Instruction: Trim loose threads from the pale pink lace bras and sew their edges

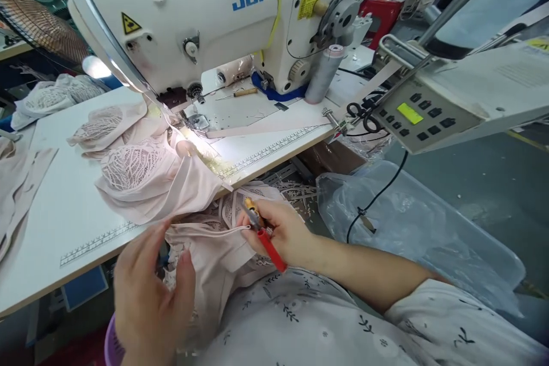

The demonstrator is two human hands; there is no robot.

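My right hand (285,231) is closed round a pair of thread snips (269,245) with a red handle and a yellow part. Its fingertips also pinch the edge of a pale pink lace-trimmed bra (210,260), which hangs over my lap below the table edge. My left hand (150,291) is open beside the bra's left side, thumb and fingers apart; whether it touches the cloth, I cannot tell. Another pale pink bra with lace cups (146,177) lies on the sewing table (47,223), reaching under the needle area of the white JUKI sewing machine (180,23).
A grey thread cone (325,75) and a wooden-handled awl (244,92) are by the machine. A control box (429,114) juts out at right, above a clear plastic bin (420,240). More pink pieces (21,183) lie at left. A fan (43,11) stands behind.
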